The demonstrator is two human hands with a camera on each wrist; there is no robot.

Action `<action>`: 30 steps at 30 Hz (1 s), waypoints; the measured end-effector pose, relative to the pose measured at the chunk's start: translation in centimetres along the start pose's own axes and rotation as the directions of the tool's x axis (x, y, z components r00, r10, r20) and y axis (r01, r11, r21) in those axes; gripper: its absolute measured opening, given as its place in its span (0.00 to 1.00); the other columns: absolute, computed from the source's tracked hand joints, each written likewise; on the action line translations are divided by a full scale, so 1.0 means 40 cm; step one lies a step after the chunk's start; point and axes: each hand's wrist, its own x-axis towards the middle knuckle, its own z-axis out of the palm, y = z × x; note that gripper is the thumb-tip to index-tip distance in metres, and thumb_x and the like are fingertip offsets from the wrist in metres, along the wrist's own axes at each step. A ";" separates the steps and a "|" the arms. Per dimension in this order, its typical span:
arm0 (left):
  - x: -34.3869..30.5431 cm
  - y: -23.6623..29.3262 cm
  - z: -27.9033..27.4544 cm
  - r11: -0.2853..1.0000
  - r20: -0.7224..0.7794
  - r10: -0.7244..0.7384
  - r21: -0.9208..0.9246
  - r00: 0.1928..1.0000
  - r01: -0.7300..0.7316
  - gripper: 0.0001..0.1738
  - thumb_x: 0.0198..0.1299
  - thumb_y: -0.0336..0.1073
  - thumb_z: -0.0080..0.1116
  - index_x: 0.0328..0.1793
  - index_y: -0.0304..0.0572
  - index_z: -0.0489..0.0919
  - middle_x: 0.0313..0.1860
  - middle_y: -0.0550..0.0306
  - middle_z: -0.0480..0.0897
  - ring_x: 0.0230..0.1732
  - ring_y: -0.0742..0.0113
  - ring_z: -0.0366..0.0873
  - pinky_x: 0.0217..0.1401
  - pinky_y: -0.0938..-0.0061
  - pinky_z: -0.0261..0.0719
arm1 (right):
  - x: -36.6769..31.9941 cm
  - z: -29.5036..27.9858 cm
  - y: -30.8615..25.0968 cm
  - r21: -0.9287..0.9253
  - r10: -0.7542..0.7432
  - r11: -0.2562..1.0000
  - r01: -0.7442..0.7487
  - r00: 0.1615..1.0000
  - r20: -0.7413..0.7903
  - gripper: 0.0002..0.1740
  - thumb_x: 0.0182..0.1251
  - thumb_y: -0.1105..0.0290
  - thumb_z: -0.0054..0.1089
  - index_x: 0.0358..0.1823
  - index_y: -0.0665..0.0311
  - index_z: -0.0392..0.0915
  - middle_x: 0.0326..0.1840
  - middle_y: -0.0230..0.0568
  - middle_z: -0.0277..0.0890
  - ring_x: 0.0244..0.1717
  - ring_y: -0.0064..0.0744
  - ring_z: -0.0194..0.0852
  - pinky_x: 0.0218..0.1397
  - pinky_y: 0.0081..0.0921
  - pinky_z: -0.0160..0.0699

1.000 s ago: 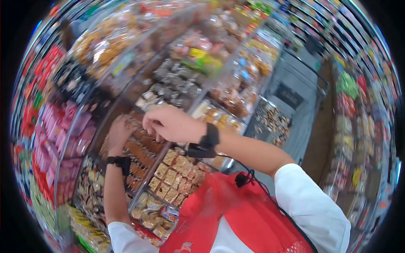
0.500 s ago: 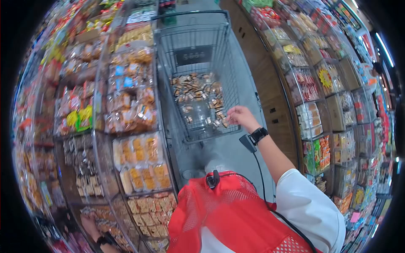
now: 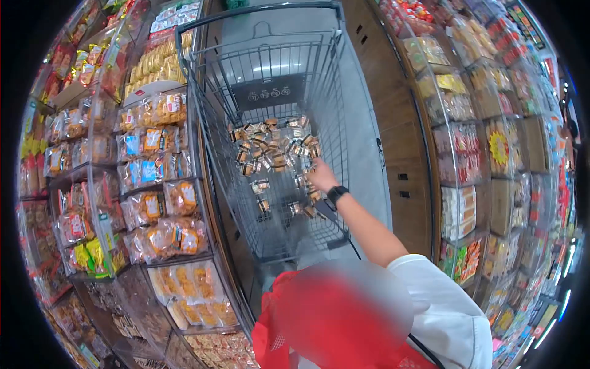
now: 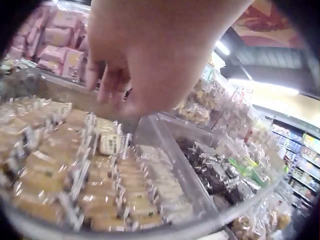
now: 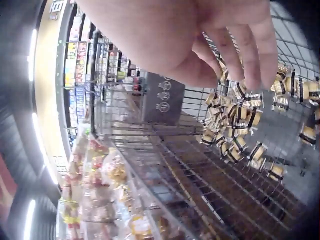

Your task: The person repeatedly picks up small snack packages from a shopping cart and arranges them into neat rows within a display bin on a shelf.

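My right hand reaches over the wire shopping cart, above small wrapped snack packs scattered on its floor. The right wrist view shows the fingers of the right hand hanging loosely, slightly spread, with nothing visible between them; the packs have dark bands. Outside the head view, my left hand hovers over a clear bin with rows of tan wrapped snacks, its fingers pointing down and loosely bent. One paler printed pack lies on top of these rows.
Bagged pastries fill clear bins along the cart's left side. To the right runs a wooden shelf base with more packed bins above. Pink packages stand behind the left hand's bin.
Both hands were over the bin of brown bars. The head view has swung toward the cart, and my right hand has moved across and over the packs there. My left hand stays by the bins.
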 end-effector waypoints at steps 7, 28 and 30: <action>-0.191 0.337 0.243 0.965 0.554 -0.197 -0.037 0.809 0.261 0.12 0.63 0.38 0.65 0.40 0.34 0.83 0.31 0.55 0.82 0.33 0.60 0.80 0.37 0.64 0.78 | 0.431 0.157 0.118 -0.355 0.154 0.915 -0.192 0.979 -0.133 0.52 0.65 0.63 0.66 0.87 0.59 0.47 0.81 0.71 0.52 0.68 0.68 0.76 0.71 0.50 0.78; -0.413 0.352 0.289 0.806 0.774 -0.402 0.046 0.489 0.590 0.14 0.67 0.41 0.59 0.40 0.36 0.85 0.28 0.55 0.82 0.32 0.63 0.82 0.35 0.67 0.79 | 0.451 0.197 0.204 -0.318 -0.203 0.938 0.140 0.964 -0.174 0.30 0.52 0.76 0.76 0.57 0.52 0.75 0.58 0.42 0.76 0.56 0.55 0.82 0.57 0.46 0.83; -0.428 0.337 0.283 0.810 0.780 -0.377 0.016 0.499 0.586 0.15 0.68 0.42 0.59 0.40 0.36 0.85 0.28 0.55 0.82 0.32 0.64 0.82 0.34 0.68 0.79 | 0.433 0.212 0.226 -0.205 -0.319 0.940 0.274 0.918 -0.237 0.31 0.49 0.76 0.78 0.57 0.54 0.75 0.57 0.41 0.77 0.57 0.51 0.82 0.58 0.42 0.83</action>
